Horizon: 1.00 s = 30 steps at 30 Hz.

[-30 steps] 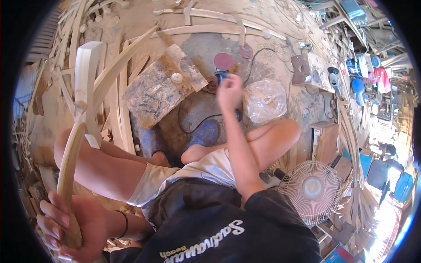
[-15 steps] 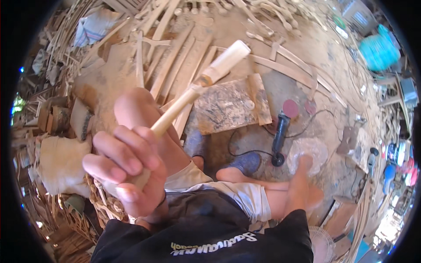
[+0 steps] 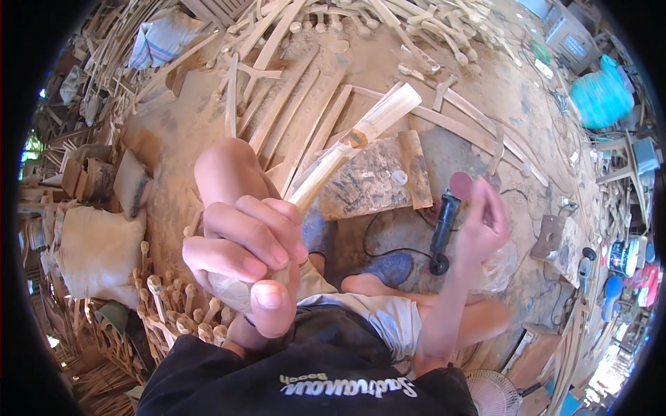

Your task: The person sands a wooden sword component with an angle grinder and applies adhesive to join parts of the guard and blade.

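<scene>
Pale tan wooden paddle point(image 3: 347, 149); black grinder point(image 3: 442, 225), maroon disc point(image 3: 460, 185); turquoise bag point(image 3: 602, 93); blue slippers point(image 3: 388, 267).

In the left grip point(image 3: 243, 267) is a pale, bare wooden piece point(image 3: 347, 149), matt and smoothly shaved. Just beside the right grip point(image 3: 482, 225), the angle grinder point(image 3: 444, 222) looks black matt plastic. Beyond it lies a rough, stained board point(image 3: 371, 180) on the dusty dirt floor point(image 3: 388, 69).

I see 1 bulging pale sack point(image 3: 97, 249) at far left, 1 turquoise plastic bag point(image 3: 602, 93) at upper right, and 1 clear crumpled plastic bag point(image 3: 501, 267) on the ground near my right hand. No signs or screens.
</scene>
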Each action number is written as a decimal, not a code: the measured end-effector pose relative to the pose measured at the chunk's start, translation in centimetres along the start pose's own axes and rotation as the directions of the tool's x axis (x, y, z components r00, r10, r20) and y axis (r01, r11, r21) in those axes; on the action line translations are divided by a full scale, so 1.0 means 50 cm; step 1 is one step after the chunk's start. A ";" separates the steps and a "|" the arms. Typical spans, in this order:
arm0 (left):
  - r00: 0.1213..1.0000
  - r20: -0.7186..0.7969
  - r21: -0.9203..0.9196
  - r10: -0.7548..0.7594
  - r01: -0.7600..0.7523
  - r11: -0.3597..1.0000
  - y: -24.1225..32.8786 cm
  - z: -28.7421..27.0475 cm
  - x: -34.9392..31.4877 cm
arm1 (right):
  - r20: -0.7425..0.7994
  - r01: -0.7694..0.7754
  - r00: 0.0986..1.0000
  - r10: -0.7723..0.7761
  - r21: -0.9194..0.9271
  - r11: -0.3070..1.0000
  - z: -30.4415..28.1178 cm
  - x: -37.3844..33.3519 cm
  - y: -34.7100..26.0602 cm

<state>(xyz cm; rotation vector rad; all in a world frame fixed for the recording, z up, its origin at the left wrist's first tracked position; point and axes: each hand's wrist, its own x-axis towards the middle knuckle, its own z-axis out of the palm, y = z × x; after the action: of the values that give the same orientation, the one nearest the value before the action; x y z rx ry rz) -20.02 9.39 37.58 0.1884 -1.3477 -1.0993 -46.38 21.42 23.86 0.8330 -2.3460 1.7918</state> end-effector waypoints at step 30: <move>0.988 0.008 -0.068 0.155 -0.154 0.986 -0.021 -0.023 0.002 | 0.531 0.883 0.463 -0.710 -0.206 0.422 0.131 0.007 -0.237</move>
<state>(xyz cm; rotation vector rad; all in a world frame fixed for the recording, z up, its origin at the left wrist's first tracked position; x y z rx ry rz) -19.63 8.23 36.62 0.0261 -1.3125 -1.0144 -39.55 13.27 32.28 1.9005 -1.7582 0.6396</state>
